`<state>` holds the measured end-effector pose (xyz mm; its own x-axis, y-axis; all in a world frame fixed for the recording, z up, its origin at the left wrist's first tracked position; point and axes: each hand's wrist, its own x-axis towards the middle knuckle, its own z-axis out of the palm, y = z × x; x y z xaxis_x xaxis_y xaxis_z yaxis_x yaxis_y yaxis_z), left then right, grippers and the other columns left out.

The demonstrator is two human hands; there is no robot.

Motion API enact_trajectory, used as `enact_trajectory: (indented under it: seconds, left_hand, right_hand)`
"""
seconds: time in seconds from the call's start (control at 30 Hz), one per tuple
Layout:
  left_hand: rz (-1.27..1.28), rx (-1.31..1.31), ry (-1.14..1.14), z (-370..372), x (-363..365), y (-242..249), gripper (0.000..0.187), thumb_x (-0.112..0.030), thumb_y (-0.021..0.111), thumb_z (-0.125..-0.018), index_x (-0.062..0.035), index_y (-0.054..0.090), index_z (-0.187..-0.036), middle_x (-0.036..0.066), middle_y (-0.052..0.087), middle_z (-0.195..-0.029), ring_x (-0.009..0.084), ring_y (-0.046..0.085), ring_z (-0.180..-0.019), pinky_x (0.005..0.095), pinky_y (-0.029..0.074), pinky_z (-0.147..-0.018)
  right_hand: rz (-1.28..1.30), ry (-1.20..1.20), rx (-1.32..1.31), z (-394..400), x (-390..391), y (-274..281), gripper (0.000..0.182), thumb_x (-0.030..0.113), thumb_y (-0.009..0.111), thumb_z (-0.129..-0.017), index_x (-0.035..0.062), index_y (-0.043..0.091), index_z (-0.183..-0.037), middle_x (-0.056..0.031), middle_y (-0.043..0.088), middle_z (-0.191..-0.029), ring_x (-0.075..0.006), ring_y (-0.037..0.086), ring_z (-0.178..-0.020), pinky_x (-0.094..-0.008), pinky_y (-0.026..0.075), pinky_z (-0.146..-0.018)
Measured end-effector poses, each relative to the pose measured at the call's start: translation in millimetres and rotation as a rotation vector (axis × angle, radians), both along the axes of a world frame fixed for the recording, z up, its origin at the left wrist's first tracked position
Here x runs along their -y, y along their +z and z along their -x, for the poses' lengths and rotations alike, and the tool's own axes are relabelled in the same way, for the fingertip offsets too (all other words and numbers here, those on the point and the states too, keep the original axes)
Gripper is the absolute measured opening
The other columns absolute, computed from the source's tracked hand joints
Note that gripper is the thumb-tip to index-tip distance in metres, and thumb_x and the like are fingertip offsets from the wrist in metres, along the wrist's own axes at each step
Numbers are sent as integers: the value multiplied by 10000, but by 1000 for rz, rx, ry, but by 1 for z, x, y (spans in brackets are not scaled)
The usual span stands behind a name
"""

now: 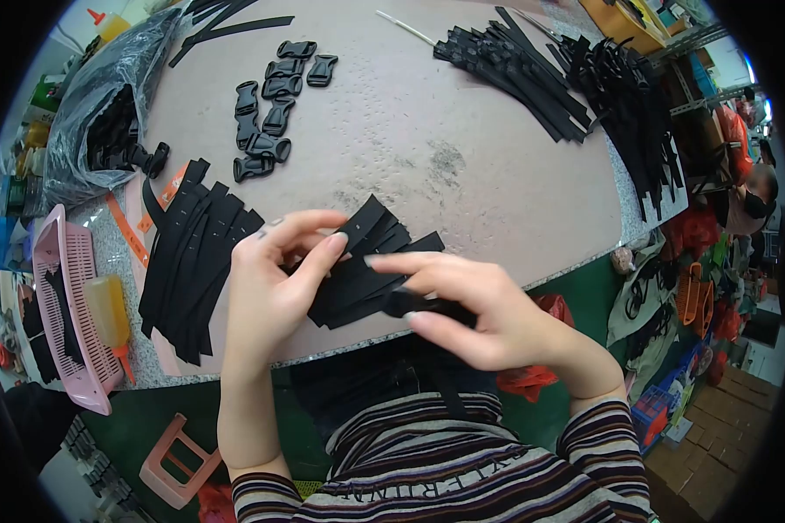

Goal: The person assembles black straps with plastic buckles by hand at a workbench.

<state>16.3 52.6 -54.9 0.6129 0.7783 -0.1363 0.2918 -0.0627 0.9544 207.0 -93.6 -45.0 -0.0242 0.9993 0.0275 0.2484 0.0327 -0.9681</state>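
Note:
My left hand (279, 270) has thumb and index finger pinched together over a pile of black webbing straps (349, 283), with black strap showing between the fingers. My right hand (475, 309), just to the right, curls round a dark strap (399, 302) whose rounded, folded-looking end sticks out past the thumb. Part of that strap is hidden in the palm, and a narrow black length hangs below the hand. The pile's cut ends fan out toward the far side of the table.
More straps (192, 253) lie left of my left hand. Black side-release buckles (275, 113) stand farther back, beside a plastic bag (105, 113). Strap bundles (515, 74) lie at the far right. At the left edge are a pink basket (74, 305) and a glue bottle (107, 314).

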Motion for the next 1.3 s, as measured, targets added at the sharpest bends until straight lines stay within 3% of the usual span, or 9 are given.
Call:
enact_trajectory:
  seconds: [0.07, 0.13, 0.23, 0.3, 0.4, 0.5, 0.53, 0.93, 1.3]
  left_hand:
    - [-67, -63, -82, -5, -9, -3, 157, -76, 692, -933, 43, 705, -1035, 59, 716, -775, 80, 643, -672, 234, 487, -623]
    - [-89, -86, -172, -3, -18, -4, 164, -88, 666, -962, 33, 685, -1071, 67, 707, -784, 108, 656, -684, 255, 509, -643]
    - [300, 611, 12, 14, -27, 0, 170, -94, 601, -1012, 15, 632, -1139, 96, 690, -850, 152, 666, -740, 283, 541, -708]
    - [186, 704, 84, 25, -32, 18, 161, -87, 549, -1038, -1, 587, -1169, 129, 672, -934, 179, 663, -795, 297, 551, -748]
    - [10, 353, 101, 40, -15, 35, 211, -25, 541, -1015, 48, 595, -1205, 101, 655, -985, 132, 620, -804, 258, 502, -739]
    - [87, 196, 108, 35, 15, 52, 160, 24, 597, -939, 58, 676, -1074, 68, 668, -963, 93, 597, -789, 220, 462, -710]
    - [27, 144, 113, 33, 23, 52, 133, 18, 656, -900, 48, 687, -1026, 64, 680, -919, 91, 604, -764, 222, 466, -689]
    - [-873, -141, 1, 27, 48, 50, 257, 17, 804, -724, -44, 750, -967, 15, 552, -606, 156, 504, -472, 286, 375, -475]
    - [-872, -216, 46, 26, 56, 58, 206, 11, 784, -720, -34, 724, -913, 40, 570, -623, 190, 525, -483, 297, 407, -484]
  right_hand:
    - [-41, 46, 287, 6, -8, 0, 283, 122, 653, -934, -41, 596, -1158, -237, 642, -1296, -382, 717, -820, -420, 586, -694]
    - [28, -1, 340, 12, -15, -6, 382, 92, 640, -934, -31, 573, -1289, -225, 675, -1186, -380, 711, -831, -399, 573, -722]
    - [38, -8, 369, 10, -21, -11, 345, 142, 607, -966, -52, 557, -1246, -257, 641, -1274, -417, 711, -888, -469, 584, -754]
    - [56, -15, 317, 11, -22, -9, 331, 137, 625, -960, -52, 577, -1227, -256, 661, -1233, -424, 710, -880, -456, 581, -753]
    - [-195, -113, 145, 8, -24, -13, 270, 118, 656, -950, -46, 625, -1161, -225, 716, -1064, -339, 727, -820, -384, 571, -726]
    - [276, -49, -298, 7, -17, 24, 192, 100, 675, -941, -38, 664, -1073, -171, 726, -891, -221, 705, -741, -308, 540, -685]
    - [143, -54, -232, 10, -18, 17, 171, 101, 673, -940, -34, 671, -1046, -131, 707, -770, -142, 668, -668, -277, 516, -627]
    - [-117, -65, 377, 19, -26, 34, 150, 115, 702, -892, 0, 647, -971, -121, 666, -716, -279, 658, -579, -350, 506, -509]
    - [-294, -45, 553, 30, -24, 33, 163, 108, 725, -851, 21, 613, -931, -71, 609, -702, -246, 632, -564, -346, 498, -504]
